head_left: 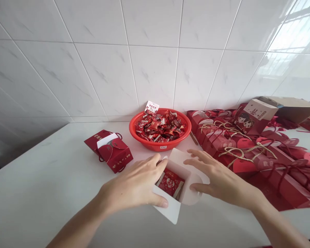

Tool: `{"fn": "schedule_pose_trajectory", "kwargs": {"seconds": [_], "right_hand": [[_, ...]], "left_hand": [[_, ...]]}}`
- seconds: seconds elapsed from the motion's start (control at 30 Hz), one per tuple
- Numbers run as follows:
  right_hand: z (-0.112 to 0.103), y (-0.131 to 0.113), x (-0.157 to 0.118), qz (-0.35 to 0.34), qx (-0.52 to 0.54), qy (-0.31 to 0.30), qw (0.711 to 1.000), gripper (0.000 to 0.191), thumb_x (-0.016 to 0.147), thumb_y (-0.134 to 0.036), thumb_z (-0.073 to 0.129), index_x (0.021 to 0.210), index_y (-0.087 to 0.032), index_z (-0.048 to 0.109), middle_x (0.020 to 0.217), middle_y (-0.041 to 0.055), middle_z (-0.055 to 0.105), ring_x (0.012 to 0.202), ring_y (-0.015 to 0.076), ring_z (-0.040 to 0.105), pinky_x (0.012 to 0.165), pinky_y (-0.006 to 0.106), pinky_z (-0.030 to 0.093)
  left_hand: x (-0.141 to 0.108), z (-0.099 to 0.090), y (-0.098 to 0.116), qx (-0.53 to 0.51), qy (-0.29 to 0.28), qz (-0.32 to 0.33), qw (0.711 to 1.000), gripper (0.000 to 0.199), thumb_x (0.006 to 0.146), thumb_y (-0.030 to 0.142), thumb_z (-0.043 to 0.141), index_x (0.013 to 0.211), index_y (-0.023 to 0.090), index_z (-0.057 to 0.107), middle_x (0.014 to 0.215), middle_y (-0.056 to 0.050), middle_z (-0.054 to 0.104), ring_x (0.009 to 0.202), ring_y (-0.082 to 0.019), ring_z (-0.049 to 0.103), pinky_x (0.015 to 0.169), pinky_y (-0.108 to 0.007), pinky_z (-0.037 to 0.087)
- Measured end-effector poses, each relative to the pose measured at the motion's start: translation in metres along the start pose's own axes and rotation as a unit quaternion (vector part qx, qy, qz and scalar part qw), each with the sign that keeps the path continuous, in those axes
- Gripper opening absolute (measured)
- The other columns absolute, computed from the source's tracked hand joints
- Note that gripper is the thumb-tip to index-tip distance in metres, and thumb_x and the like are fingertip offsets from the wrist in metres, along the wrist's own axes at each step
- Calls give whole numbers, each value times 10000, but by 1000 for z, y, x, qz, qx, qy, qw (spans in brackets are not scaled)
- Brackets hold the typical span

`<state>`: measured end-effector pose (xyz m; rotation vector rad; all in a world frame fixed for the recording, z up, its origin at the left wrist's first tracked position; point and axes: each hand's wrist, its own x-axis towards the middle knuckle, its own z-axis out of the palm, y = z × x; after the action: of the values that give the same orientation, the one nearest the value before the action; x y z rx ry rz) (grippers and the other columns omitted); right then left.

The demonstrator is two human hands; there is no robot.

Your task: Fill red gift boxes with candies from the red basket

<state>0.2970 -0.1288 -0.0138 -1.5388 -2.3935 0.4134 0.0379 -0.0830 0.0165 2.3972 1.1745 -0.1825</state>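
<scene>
An open gift box [187, 184] stands on the table in front of me, its white-lined flaps folded outward. Inside it lies a red packet [169, 182] with pale printing. My left hand [135, 182] grips the box's left side, thumb on the front flap and fingers at the back left corner. Over the right flaps, my right hand [214, 175] is open with its fingers spread, the thumb close to the right flap. Whether it touches the flap I cannot tell. Behind the box sits a red plastic basket [158, 147] heaped with small red wrapped packets [157, 126].
To the left, a folded red gift box [116, 156] with cord handles leans by another red piece [94, 141]. Many red boxes [260, 165] with cord and rope handles crowd the right side. An upright printed box [253, 117] stands among them. A tiled wall [155, 75] closes the back.
</scene>
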Motion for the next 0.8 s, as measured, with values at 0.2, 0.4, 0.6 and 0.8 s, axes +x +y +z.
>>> {"fn": "schedule_pose_trajectory", "kwargs": {"seconds": [0.2,0.4,0.6,0.8], "right_hand": [[30,4,-17,-28,86,47,995,579,858,-266,728,1409,-260,553,1482,119,538,1360,300,530,1089,443,500],[47,1,-16,-105,79,186,974,593,920,-309,673,1477,-256,479,1384,110,629,1309,271,574,1069,432,523],[47,1,-9,-124,62,222,965,521,947,-269,625,1448,-256,483,1396,115,612,1252,247,599,1008,401,555],[48,1,4,-171,128,164,963,384,1016,-222,495,1399,-231,513,1244,94,691,1189,199,608,982,343,539]], "left_hand": [[2,-4,5,6,3,35,999,945,675,479,793,1513,294,396,1404,-85,515,1206,-322,580,887,-339,478],[-3,-7,1,-6,41,42,998,971,695,394,774,1549,367,313,1469,-75,445,1205,-310,584,871,-305,488],[7,-11,-5,-9,45,28,999,910,699,403,761,1514,391,357,1304,-45,546,899,-235,667,673,-271,478],[21,-16,-26,-38,-27,9,999,1036,657,707,740,1545,360,335,1519,-85,432,1280,-352,535,904,-351,502]]}}
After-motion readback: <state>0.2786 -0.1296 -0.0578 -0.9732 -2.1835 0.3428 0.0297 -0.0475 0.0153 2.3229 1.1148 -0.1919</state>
